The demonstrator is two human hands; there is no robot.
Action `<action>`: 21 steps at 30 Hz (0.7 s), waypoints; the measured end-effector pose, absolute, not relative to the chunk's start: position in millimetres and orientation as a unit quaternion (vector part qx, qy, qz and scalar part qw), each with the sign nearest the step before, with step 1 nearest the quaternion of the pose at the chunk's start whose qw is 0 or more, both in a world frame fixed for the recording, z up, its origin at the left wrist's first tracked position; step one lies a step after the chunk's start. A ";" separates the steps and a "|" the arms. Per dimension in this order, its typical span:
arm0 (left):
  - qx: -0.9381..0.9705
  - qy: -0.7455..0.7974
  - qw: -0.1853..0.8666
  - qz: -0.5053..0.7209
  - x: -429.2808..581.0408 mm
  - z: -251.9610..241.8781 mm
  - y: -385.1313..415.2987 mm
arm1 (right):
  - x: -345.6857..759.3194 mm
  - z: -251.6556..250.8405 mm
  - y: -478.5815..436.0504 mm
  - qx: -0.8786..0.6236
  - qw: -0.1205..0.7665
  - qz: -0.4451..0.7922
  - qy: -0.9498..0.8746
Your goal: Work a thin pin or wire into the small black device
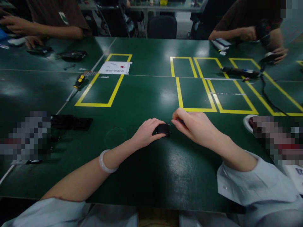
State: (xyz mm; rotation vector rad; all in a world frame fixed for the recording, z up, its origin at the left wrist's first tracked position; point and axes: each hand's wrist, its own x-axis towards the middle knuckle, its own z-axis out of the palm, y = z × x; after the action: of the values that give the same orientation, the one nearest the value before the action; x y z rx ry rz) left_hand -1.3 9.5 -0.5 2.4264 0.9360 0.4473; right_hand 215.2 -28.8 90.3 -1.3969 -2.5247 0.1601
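My left hand (148, 132) grips a small black boxy part (163, 129) against the green table, thumb on the near side and fingers over the far side. Tiny bright spots show at the part's right end. Just right of it, my right hand (193, 126) hovers with thumb and fingertips drawn together in a pinch. Whatever those fingertips may hold is too small or hidden to make out. A narrow gap separates them from the black part.
Black parts (72, 122) lie at left, near a yellow-black screwdriver (80, 82). Yellow tape (93, 104) outlines rectangles on the green table (146, 94); a paper sheet (115, 67) lies across one. A white round dish (248, 123) stands at right. Two co-workers sit opposite, one holding a dark tool (262, 30).
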 end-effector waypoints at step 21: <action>0.889 0.345 0.248 0.171 -2.6 -3.5 10.1 | 217.0 94.8 -31.5 -0.474 0.111 0.088 -0.869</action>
State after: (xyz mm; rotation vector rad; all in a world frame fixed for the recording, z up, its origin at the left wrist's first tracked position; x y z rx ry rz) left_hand -2.6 10.1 -3.5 2.4227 0.9417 0.4665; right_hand 217.0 -31.5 94.8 -1.3937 -2.5528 0.2594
